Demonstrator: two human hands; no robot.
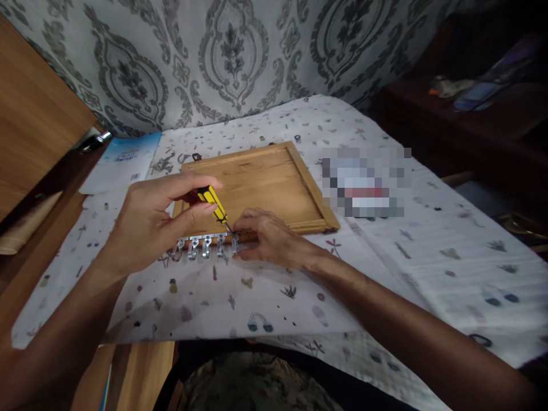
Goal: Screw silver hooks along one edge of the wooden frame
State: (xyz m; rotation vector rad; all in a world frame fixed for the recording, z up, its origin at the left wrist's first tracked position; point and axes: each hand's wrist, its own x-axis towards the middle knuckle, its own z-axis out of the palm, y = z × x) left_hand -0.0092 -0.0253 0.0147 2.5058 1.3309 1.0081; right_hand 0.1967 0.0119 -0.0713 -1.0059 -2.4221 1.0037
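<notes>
My left hand [158, 214] is closed around the yellow and black handle of a screwdriver [216, 204], its shaft slanting down to the right. The tip meets the rightmost of several silver metal hooks [207, 244], which sit in a row along the near edge of a wooden framed board [252, 182]. My right hand [274, 237] pinches that rightmost hook, thumb below and fingers above at the board's edge. Whether a screw sits under the tip is too small to make out. Small dark metal fittings [196, 157] show on the board's far edge.
The board lies on a white printed cloth [291, 308] over the table. A blue and white packet [124, 162] lies at the back left. To the board's right is a blurred-out item [363, 182]. A patterned curtain [233, 51] hangs behind, and a wooden panel [38, 91] stands left.
</notes>
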